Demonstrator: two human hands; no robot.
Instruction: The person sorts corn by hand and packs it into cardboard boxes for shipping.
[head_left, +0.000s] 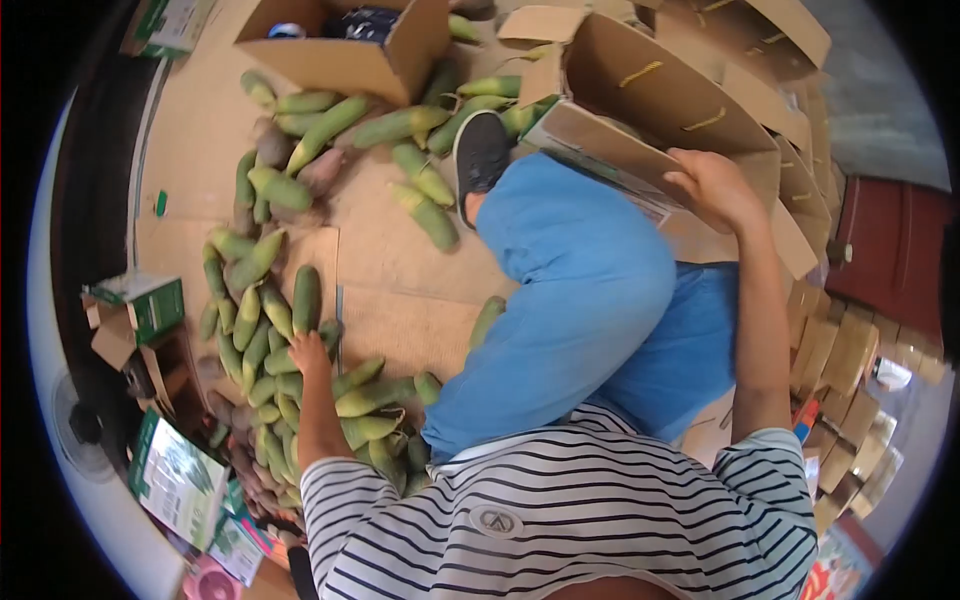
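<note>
My left hand point(310, 352) is closed on the lower end of a green radish point(307, 298), which points away from me over a heap of similar radishes point(255, 340). Its fingertips are partly hidden. On the other side, my right hand point(718, 188) grips the near edge of an open cardboard box point(650, 95), thumb outside and fingers over the rim. The box is tilted, with yellow cord loops on its inner wall. Most of its inside is hidden from here.
More green radishes point(330, 130) and some brownish-purple tubers point(272, 145) lie on the cardboard-covered floor point(400, 310). Another open box point(400, 55) stands ahead with dark items inside. Stacked cartons point(845, 370) line the right side; printed green-and-white cartons point(175, 475) are at left.
</note>
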